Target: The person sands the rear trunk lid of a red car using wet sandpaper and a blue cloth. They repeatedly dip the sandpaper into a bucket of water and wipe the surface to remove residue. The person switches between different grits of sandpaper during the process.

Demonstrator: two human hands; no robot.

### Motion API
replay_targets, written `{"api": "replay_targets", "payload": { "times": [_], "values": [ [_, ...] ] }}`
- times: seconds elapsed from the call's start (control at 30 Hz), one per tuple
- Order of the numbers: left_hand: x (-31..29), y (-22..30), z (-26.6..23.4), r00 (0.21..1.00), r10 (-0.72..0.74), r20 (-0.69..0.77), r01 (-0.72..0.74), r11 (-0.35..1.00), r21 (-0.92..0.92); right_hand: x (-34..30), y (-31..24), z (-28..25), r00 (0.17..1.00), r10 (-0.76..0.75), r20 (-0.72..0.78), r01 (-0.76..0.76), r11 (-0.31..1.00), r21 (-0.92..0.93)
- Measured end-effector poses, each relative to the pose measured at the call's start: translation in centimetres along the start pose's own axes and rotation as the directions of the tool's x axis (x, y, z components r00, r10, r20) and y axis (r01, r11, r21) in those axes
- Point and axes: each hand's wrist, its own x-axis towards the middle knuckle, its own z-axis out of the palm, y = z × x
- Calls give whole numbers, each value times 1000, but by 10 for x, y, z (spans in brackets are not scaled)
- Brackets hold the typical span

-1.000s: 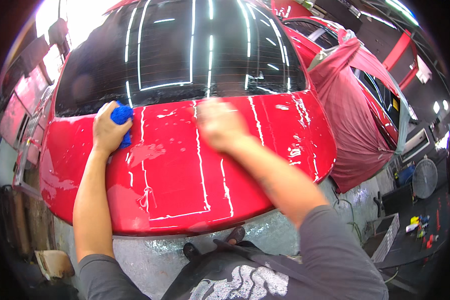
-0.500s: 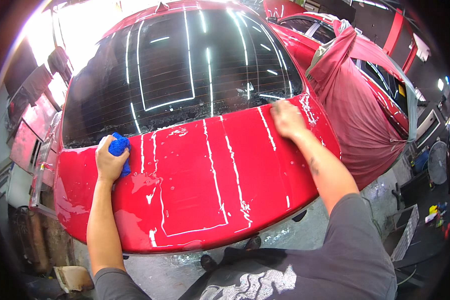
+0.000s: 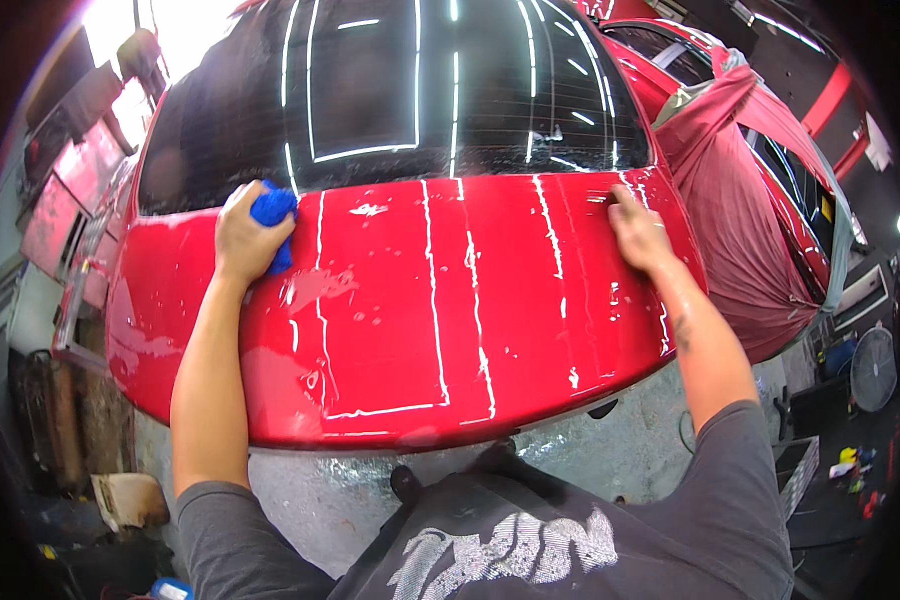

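The wet red boot lid [image 3: 390,300] of a car spreads before me, below its dark rear window [image 3: 370,100]. My left hand [image 3: 248,235] is closed round a crumpled blue cloth [image 3: 276,212] on the left part of the lid, just below the glass edge. Over the lid's right part, near its far corner, my right hand [image 3: 638,232] is closed with the fingers curled toward the paint. Whatever it may hold is hidden by the fingers. Water beads and wet patches [image 3: 280,380] show on the paint, mostly to the left.
Beside the car on the right, a second red car [image 3: 670,60] is partly draped with a faded red cloth sheet [image 3: 720,220]. A round fan [image 3: 873,368] stands farther right. Panels and a metal frame [image 3: 75,310] line the left. Grey floor [image 3: 310,500] lies under my feet.
My right hand has moved rightward from the window's lower edge onto the red lid. The wet streaks along the glass bottom have thinned. My left hand keeps the blue cloth. The whole view has shifted.
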Motion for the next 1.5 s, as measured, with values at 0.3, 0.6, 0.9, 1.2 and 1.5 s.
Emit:
{"api": "replay_targets", "payload": {
  "times": [0.3, 0.6, 0.9, 1.2, 1.5],
  "values": [
    [-3, -16, -4, 999, -28, 30, 27, 1000, 11, -40, -381, 125, 869, -485, -100, 490, 871, 35],
    [-4, -10, 0, 995, -51, 81, 55, 997, -47, -43, -54, 10, 994, 72, -80, -87, 978, -192],
    [-7, -35, -26, 994, -39, 98, 37, 999, 15, -58, -406, 109, 894, -441, -82, 437, 898, -59],
    [-8, -10, -18, 983, -130, 132, 128, 991, 23, -55, -153, 29, 990, 111, 91, -98, 986, -134],
    [-12, -42, -36, 994, -53, 94, 50, 998, 38, -69, -444, 91, 860, -454, 234, 446, 891, 89]
  ]
}}
